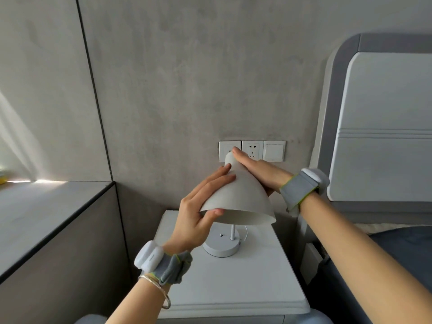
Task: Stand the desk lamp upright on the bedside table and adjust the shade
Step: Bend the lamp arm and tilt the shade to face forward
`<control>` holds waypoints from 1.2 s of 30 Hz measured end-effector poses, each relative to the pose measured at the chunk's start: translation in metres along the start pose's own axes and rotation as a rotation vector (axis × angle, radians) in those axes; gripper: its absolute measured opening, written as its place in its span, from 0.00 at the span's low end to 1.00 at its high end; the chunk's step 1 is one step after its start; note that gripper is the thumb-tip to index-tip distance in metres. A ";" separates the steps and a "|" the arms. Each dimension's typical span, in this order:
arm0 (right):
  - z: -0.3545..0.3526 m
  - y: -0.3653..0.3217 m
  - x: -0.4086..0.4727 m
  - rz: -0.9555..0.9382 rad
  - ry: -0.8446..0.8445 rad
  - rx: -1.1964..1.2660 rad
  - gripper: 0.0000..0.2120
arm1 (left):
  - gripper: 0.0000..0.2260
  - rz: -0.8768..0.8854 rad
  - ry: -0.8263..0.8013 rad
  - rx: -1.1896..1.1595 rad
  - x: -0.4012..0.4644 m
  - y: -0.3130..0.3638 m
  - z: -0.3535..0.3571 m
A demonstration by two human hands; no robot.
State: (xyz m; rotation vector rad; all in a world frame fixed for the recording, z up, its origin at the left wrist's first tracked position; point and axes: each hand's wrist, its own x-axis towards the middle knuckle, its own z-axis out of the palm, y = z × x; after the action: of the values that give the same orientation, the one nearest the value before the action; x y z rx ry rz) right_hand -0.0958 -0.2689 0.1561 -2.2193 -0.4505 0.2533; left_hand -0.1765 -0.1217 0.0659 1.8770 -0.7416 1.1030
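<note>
A white desk lamp stands upright on the white bedside table (pixel 233 291); its round base (pixel 222 247) rests near the table's back and a thin stem rises from it. The cone-shaped lamp shade (pixel 243 197) tilts with its opening facing down and toward me. My left hand (pixel 198 211) grips the shade's left side, thumb on the lower rim and fingers laid along the cone. My right hand (pixel 257 169) wraps the shade's upper right side, fingers reaching its narrow top. The stem's upper part is hidden behind the shade.
Wall sockets and a switch (pixel 264 150) sit on the grey wall just behind the shade. A padded headboard (pixel 383 127) and a bed with dark bedding (pixel 397 249) lie to the right. A grey ledge (pixel 46 218) runs along the left.
</note>
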 end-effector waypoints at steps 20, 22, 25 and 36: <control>0.022 0.060 -0.060 -0.977 0.400 0.019 0.34 | 0.24 0.051 0.059 0.104 0.009 0.007 0.016; 0.025 0.059 -0.057 -0.997 0.481 -0.014 0.36 | 0.23 0.059 0.070 0.115 0.011 0.007 0.016; 0.024 0.054 -0.054 -1.004 0.525 -0.019 0.35 | 0.22 0.054 0.084 0.130 0.014 0.006 0.015; 0.012 0.035 -0.049 -0.973 0.524 0.054 0.31 | 0.19 -0.095 0.136 0.153 0.034 0.018 0.009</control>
State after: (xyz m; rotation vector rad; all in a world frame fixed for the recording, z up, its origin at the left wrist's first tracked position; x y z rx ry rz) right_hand -0.1365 -0.3006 0.1234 -1.6770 -1.1146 -0.7911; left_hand -0.1721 -0.1407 0.0998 1.9209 -0.4986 1.2418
